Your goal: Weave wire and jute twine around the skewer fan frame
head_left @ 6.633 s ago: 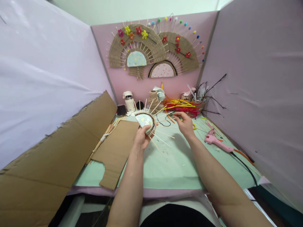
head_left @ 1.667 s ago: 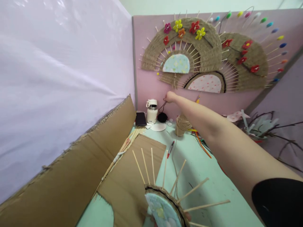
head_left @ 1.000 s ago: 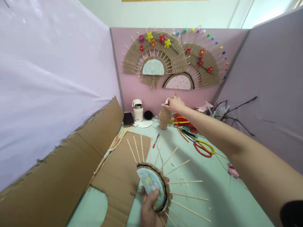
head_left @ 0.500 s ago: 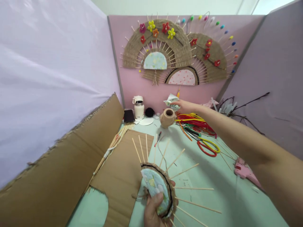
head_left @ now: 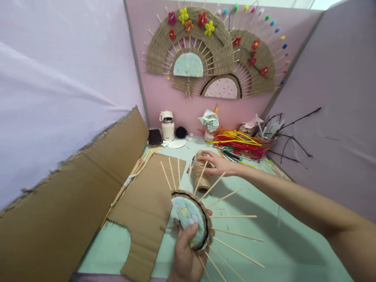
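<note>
My left hand (head_left: 186,250) is closed on a small half-round fan (head_left: 188,221), thumb on its pale blue floral face. Black cord and twine rim the curved edge, and several thin wooden sticks (head_left: 237,234) radiate from it. A loose tuft of twine (head_left: 175,225) hangs at its straight side. Beyond the sticks, my right hand (head_left: 213,162) has its fingers curved over a cone of jute twine (head_left: 201,178), which lies tipped with its hollow end towards me. The sticks partly cover the cone.
Cardboard (head_left: 143,196) lies at the left beside bundled sticks (head_left: 129,180). At the back stand a white flask (head_left: 168,129), a black yarn ball (head_left: 181,132), crumpled floral cloth (head_left: 210,120), coloured pipe cleaners (head_left: 237,139) and a pot with twigs (head_left: 267,139). Finished fans (head_left: 188,43) hang above.
My right hand has gone from the black yarn to the floral cloth, then down onto the twine cone. The cone has come nearer and tipped over. My left hand keeps hold of the fan.
</note>
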Demonstrator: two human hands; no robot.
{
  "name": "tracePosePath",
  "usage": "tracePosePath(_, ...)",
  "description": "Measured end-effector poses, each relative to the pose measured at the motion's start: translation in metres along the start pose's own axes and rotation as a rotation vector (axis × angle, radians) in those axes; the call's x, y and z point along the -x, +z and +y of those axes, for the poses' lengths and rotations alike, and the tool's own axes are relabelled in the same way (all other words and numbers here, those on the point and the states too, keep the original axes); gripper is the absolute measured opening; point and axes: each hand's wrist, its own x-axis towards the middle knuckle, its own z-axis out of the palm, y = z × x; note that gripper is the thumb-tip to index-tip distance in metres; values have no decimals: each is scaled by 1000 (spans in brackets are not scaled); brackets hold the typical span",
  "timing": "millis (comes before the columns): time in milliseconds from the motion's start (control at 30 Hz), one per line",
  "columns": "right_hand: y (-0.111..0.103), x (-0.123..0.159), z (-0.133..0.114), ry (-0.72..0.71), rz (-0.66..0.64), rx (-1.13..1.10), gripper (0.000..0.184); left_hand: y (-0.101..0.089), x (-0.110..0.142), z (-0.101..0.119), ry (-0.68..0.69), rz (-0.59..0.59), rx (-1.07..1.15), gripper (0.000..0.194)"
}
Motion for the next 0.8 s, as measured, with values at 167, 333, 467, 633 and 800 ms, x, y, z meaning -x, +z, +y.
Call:
tracePosePath(167, 35, 11, -26, 157, 210, -95, 72, 2, 1, 0, 38, 18, -44, 30)
tracePosePath(333, 19, 28, -9, -50, 19, 29, 64, 5, 1, 1, 75, -36, -22, 34)
tracePosePath(467, -13, 49, 37, 86, 70, 18, 72, 5, 1, 0, 72, -59, 5, 32)
tracePosePath(633, 10, 46, 55, 44, 40, -13, 91, 6, 1, -1, 49, -75, -25, 29)
tracePosePath(800, 12, 21, 43, 129, 198, 296, 85, 4, -1, 0, 46, -27, -28, 34)
